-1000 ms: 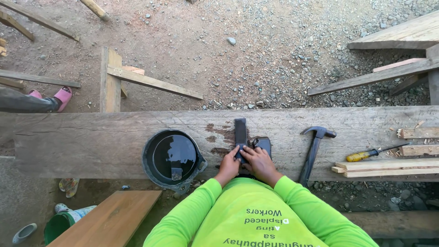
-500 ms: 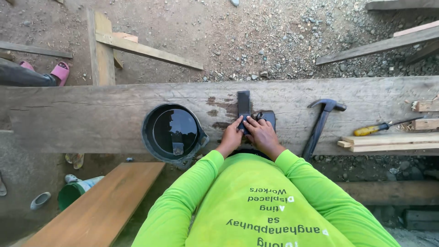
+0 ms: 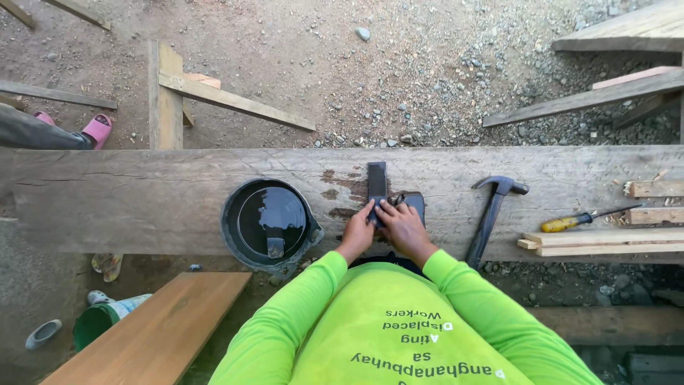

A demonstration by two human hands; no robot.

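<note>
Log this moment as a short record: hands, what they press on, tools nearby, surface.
left hand: fingers on the dark flat stone, pressing down
right hand: beside the left, on a dark block next to the stone
surface: weathered wooden plank, wet stains around the stone
left of hands: black bucket holding dark water
right of hands: claw hammer, yellow-handled screwdriver, wood strips

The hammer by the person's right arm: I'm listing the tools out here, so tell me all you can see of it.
The hammer is a claw hammer, dark all over, seemingly metal. It lies flat on the weathered wooden plank, head toward the far edge, handle slanting back to the near edge. No hand touches it; the right hand is beside it, apart.
</note>
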